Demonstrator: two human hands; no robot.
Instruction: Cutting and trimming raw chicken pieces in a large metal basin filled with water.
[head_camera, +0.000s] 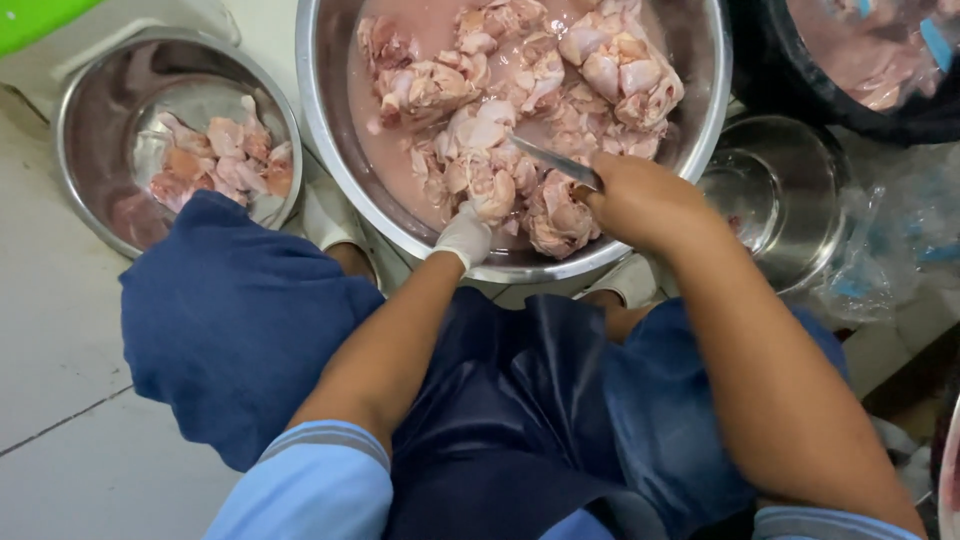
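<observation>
Gripping a chicken piece (492, 190) in the near bowl (330, 150) with gloved left hand (463, 236); right hand (640, 200) clamping knife (555, 161). Looking wet, soft, slippery, so pinching thick meat probably best.

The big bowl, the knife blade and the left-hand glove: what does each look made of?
Big bowl: polished metal, likely stainless steel, with bright reflections on its wall. Knife blade: bare grey metal with a sheen. Glove on the left hand: thin white material, perhaps latex or cloth; too blurred to tell.

big bowl (330, 150) ahead, chicken pieces (520, 110) in it | small bowl (90, 110) left, meat inside | lid (790, 190) right | knife (555, 160) over big bowl
</observation>
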